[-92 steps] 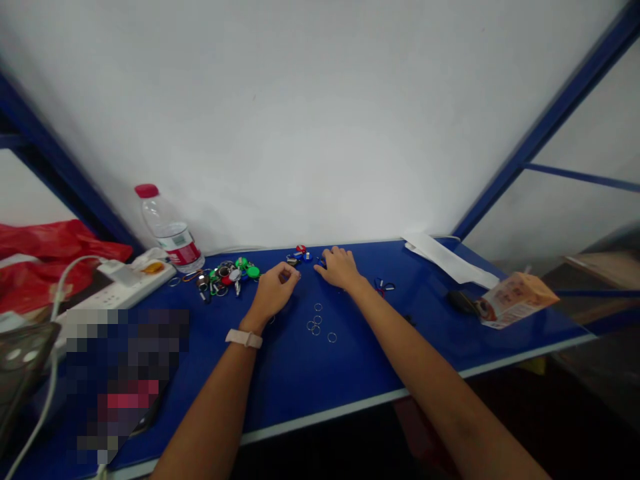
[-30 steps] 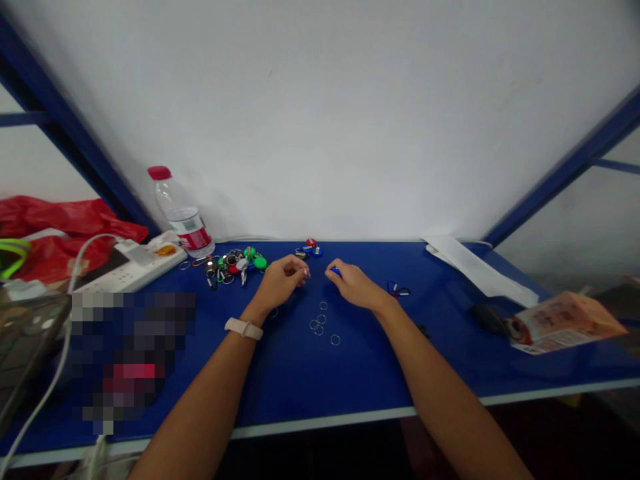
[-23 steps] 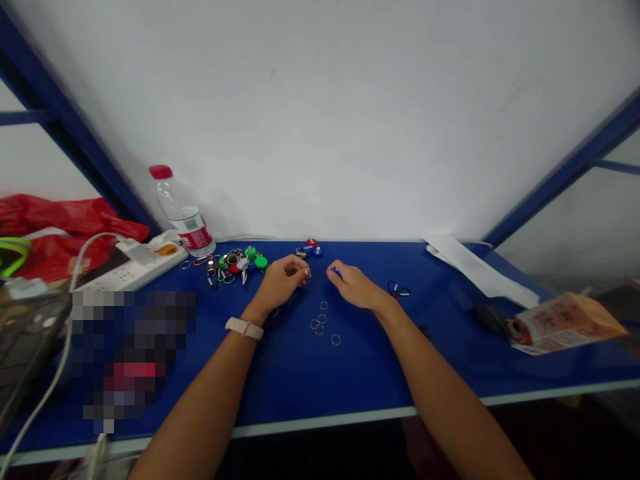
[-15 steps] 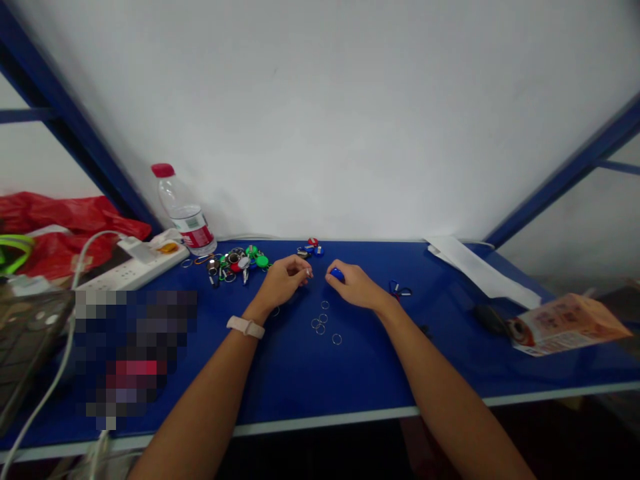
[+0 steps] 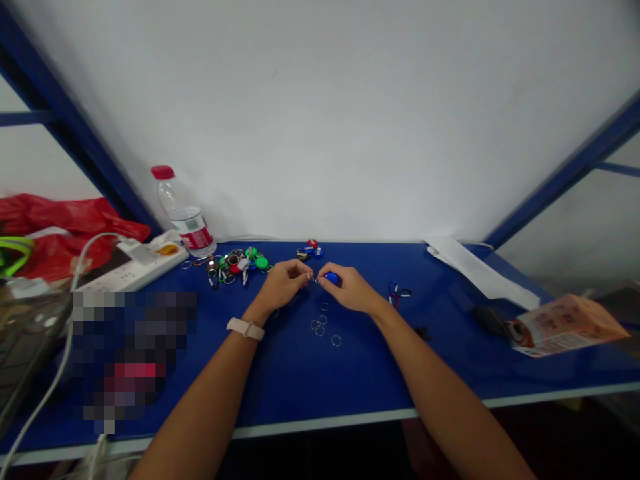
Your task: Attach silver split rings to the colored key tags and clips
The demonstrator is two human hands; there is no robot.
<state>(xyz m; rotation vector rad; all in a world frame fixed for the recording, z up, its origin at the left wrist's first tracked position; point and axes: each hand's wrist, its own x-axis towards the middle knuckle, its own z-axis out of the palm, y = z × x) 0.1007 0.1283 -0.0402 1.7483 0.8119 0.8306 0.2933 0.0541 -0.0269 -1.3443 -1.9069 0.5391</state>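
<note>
Over the middle of the blue table my left hand (image 5: 287, 283) is closed in a pinch on a small silvery metal piece (image 5: 310, 276), perhaps a key ring; the fingers cover most of it. Just to its right, my right hand (image 5: 347, 287) grips a round blue key reel (image 5: 331, 277) between thumb and fingers. A bit of metal at the reel's left end lies close to the left fingertips; whether they touch I cannot tell. Several loose key rings (image 5: 320, 325) lie on the table below the hands. Behind them is a small group of red and blue reels (image 5: 318, 252).
A pile of green, red and silver key reels (image 5: 237, 263) lies at the left near a water bottle (image 5: 193, 230) and a power strip (image 5: 135, 270). Carabiners (image 5: 397, 292) lie right of my hands. Farther right are white paper (image 5: 480, 273) and an orange-white packet (image 5: 565, 327).
My right hand has shifted left with the blue key reel, closing the gap to the left hand. More of the reel shows. The left hand has barely moved.
</note>
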